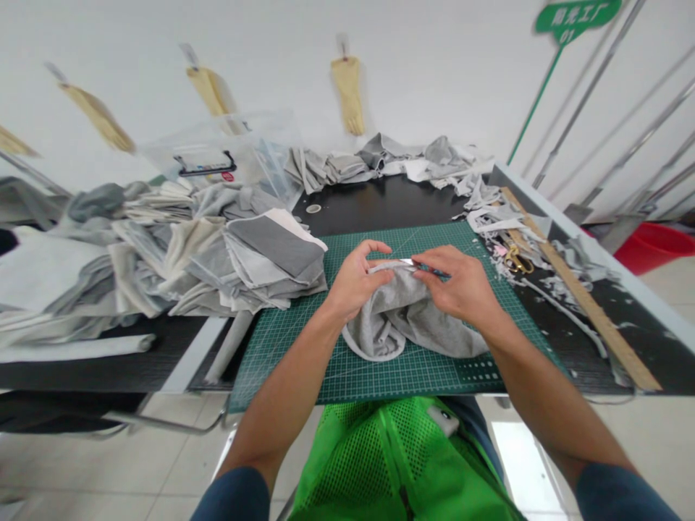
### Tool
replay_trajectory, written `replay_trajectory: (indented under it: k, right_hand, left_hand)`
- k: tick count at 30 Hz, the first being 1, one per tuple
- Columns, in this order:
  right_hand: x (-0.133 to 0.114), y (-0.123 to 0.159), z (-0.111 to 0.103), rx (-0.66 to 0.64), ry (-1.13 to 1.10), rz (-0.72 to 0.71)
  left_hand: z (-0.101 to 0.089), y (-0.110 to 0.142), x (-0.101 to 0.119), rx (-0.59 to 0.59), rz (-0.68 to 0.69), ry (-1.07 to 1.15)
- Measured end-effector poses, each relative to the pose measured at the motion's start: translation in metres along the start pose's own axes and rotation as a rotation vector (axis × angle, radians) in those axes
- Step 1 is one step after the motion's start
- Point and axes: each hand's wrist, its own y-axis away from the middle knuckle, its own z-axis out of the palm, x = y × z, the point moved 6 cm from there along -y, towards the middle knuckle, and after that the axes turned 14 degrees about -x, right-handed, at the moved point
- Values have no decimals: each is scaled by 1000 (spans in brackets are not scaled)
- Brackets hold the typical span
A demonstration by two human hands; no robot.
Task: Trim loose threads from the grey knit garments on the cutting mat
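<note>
A grey piece of fabric (405, 322) lies bunched on the green cutting mat (304, 347). My left hand (355, 281) pinches its upper edge, fingers curled round the cloth. My right hand (461, 284) is closed round a small cutting tool (428, 270) with a silver tip, which points left at the fabric edge between my two hands. Both hands meet over the middle of the mat.
A heap of grey and white fabric pieces (217, 253) covers the table's left side. More cloth (391, 163) lies at the back, beside a clear plastic box (228, 155). A long wooden ruler (580, 289), gold scissors (515, 259) and scraps sit at the right.
</note>
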Motion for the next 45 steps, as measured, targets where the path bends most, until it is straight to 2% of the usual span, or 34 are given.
replay_trajectory:
  k: [32,45]
  right_hand:
    - [-1,-1,-2,-48,-41,57]
    - [3,-1,-2,-10,-19,34]
  left_hand:
    - [3,2,1,9,0,-71]
    - [5,2,0,-7,-6,8]
